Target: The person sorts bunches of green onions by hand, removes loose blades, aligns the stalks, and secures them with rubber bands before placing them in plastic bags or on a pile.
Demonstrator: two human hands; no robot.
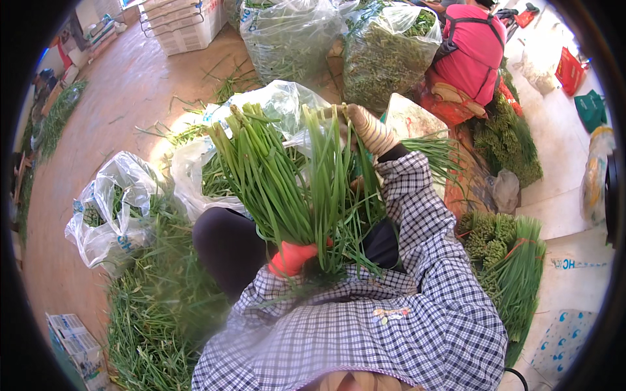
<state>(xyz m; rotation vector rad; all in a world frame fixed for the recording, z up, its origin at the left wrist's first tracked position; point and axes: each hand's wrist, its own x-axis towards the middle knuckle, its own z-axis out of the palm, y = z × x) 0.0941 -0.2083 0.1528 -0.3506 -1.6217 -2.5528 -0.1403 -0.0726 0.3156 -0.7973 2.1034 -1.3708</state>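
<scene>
My left hand (291, 259), in a red glove, is wrapped around the lower part of a thick bunch of long green chives (264, 176) above my lap. The bunch fans upward and away from me. My right hand (372, 130), in a beige striped glove, is at the far ends of some chives on the bunch's right side, its fingers closed around them. Its fingertips are partly hidden by the stalks. Several loose leaves hang down by my right forearm.
Loose greens (153, 306) lie heaped at my left beside an open plastic bag (117, 208). Tied bundles (508, 260) lie at my right. Big filled bags (293, 45) and a white crate (182, 29) stand ahead. A person in a pink top (469, 52) sits at the far right.
</scene>
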